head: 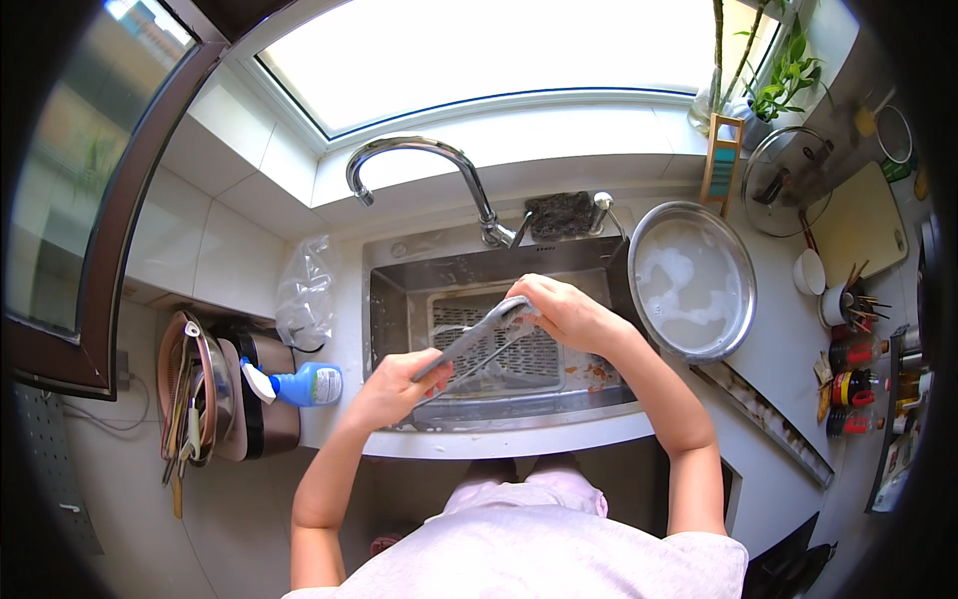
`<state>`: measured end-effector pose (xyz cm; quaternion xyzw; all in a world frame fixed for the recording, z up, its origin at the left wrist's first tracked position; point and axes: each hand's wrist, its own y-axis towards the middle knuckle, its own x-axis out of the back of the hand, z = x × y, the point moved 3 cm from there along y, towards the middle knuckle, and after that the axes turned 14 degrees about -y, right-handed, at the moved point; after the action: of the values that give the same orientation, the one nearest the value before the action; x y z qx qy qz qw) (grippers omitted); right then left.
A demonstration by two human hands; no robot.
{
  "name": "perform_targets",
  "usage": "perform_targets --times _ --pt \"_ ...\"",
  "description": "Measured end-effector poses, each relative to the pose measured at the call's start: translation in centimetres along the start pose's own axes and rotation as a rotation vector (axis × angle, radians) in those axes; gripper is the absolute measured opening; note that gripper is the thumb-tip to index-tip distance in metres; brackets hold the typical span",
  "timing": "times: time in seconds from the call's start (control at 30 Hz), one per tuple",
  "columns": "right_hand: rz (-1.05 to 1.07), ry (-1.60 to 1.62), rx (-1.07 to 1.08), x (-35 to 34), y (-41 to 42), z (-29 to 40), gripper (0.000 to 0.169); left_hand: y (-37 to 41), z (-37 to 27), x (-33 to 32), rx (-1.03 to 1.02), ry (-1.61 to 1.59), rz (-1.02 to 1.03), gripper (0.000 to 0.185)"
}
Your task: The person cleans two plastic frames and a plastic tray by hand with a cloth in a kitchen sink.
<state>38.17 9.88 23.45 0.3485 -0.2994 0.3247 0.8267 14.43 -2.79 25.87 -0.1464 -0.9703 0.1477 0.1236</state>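
Observation:
Over the sink [625, 288], my hands hold a thin grey panel-like object [468, 341], tilted and seen nearly edge-on. My left hand [408, 378] grips its lower left end, thumb on top. At the upper right end, my right hand [565, 311] pinches it, where the grey part looks thicker and softer, perhaps a cloth. A thin dark edge runs below the panel, and I cannot tell whether it belongs to it. Beneath, a slotted metal plate [490, 367] lies in the steel basin, partly hidden by the object. Rust-brown bits [595, 372] lie on the basin's right side.
A chrome faucet [468, 168] arches behind the sink, beside a dark scouring pad [560, 215]. To the right stands a steel bowl [751, 299] of soapy water. At left are a blue spray bottle [307, 384], a clear plastic bag [307, 292] and an open window sash [150, 157].

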Motion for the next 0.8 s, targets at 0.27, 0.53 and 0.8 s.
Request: perform_targets --times 0.27,0.53,0.8 --pt "-0.244 -0.228 0.191 -4.0 4.2 4.8 0.023 0.3 1.4 1.5 -0.068 -0.296 -0.097 0.016" --pt "-0.615 -0.504 0.163 -6.2 5.5 7.6 0.030 -1.2 2.2 -0.1 -0.336 -0.150 -0.427 0.016" --pt "-0.709 -0.481 -0.036 -6.5 3.7 2.3 0.040 -1.0 3.3 -1.5 -0.368 -0.134 -0.448 0.018"
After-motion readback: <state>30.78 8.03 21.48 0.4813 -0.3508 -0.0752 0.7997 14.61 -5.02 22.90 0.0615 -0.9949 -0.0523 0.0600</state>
